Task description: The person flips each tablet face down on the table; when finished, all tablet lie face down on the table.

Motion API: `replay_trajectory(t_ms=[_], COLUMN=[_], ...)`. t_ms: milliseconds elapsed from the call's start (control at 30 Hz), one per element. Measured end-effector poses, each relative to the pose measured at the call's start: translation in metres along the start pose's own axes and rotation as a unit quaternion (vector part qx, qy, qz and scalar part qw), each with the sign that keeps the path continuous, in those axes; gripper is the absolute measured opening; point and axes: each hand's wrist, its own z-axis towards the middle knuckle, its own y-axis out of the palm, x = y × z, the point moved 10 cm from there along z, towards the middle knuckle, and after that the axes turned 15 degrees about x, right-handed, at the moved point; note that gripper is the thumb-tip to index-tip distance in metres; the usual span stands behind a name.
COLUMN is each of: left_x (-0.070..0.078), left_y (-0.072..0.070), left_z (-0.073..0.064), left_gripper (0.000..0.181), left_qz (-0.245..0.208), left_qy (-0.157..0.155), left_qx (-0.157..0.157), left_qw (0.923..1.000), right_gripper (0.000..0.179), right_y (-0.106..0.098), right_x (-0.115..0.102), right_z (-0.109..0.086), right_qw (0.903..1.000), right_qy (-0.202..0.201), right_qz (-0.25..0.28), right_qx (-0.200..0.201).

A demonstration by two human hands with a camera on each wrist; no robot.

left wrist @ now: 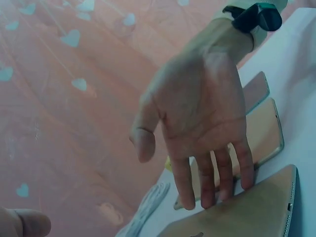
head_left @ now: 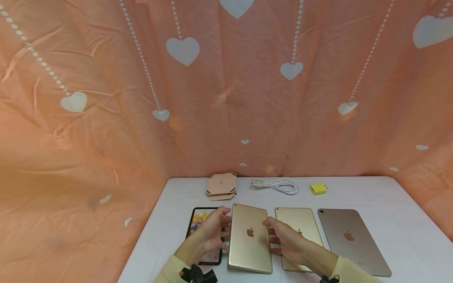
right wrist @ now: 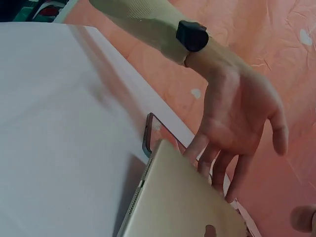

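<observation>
A gold tablet (head_left: 249, 239), its apple-logo back facing up, stands between my two hands, tilted with a shadow under its near edge. At its left edge is my left hand (head_left: 212, 232), fingers straight and thumb raised off the tablet. My right hand (head_left: 291, 241) is at the opposite edge; the left wrist view shows its palm and straight fingers, fingertips right at the tablet's edge. Beneath my left hand lies a tablet with a lit screen (head_left: 211, 257), partly covered. Under my right hand and forearm is a second gold tablet (head_left: 295, 214), back up.
A larger grey tablet (head_left: 354, 243) lies face down at the right. Along the back of the white table (head_left: 155, 220) sit stacked pinkish square plates (head_left: 221, 184), a coiled white cable (head_left: 274, 185) and a yellow charger plug (head_left: 318, 189). An orange curtain with hearts (head_left: 226, 98) surrounds the table.
</observation>
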Motion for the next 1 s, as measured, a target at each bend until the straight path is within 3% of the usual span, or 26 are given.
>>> replay_trajectory(t_ms=[267,1000], left_x=[-0.011,-0.011], left_y=[-0.008,-0.001], left_z=[0.014,0.019], left_gripper=[0.069,0.067], left_qz=[0.022,0.049], left_qy=[-0.007,0.013], left_qx=[0.041,0.071], left_qw=[0.9989,0.9962], right_gripper=[0.047,0.051], right_y=[0.000,-0.005], right_x=[-0.001,-0.012], right_z=[-0.004,0.000], right_qw=[0.9995,0.9988], right_qy=[-0.025,-0.048], right_qz=[-0.008,-0.002], right_qx=[0.015,0.004])
